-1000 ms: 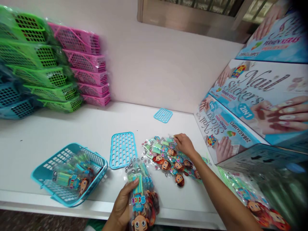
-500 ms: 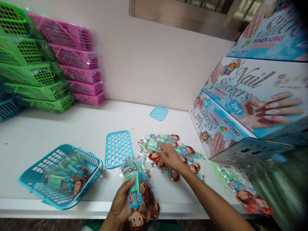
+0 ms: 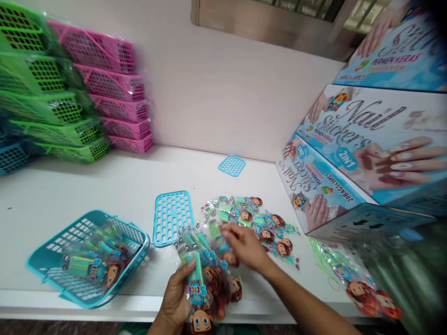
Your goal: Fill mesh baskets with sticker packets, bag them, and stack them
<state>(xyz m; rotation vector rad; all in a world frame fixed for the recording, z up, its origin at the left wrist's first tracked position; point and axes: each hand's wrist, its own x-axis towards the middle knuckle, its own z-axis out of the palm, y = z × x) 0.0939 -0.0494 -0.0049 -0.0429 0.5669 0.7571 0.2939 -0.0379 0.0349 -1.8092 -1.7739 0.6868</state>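
My left hand (image 3: 178, 291) is closed around a fanned bunch of clear candy-stick packets (image 3: 197, 284) with doll-face prints, over the table's front edge. Just right of the bunch, my right hand (image 3: 244, 244) pinches one more packet (image 3: 221, 244), slightly blurred. Beyond that hand lies a loose spread of similar packets (image 3: 268, 221). To the left stands a turquoise basket (image 3: 45, 258) with several packets (image 3: 92, 265) lying in it. A turquoise perforated panel (image 3: 172, 216) lies flat between the basket and the spread.
A smaller blue perforated piece (image 3: 232, 165) lies near the wall. Wrapped green baskets (image 3: 52, 107) and pink baskets (image 3: 122, 93) are stacked at the back left. Nail Stickers boxes (image 3: 370, 125) rise on the right. More packets (image 3: 363, 284) and rubber bands (image 3: 334, 284) lie at front right.
My right hand has drawn back from the spread toward the bunch, bringing a packet with it. My left hand keeps its hold in nearly the same place.
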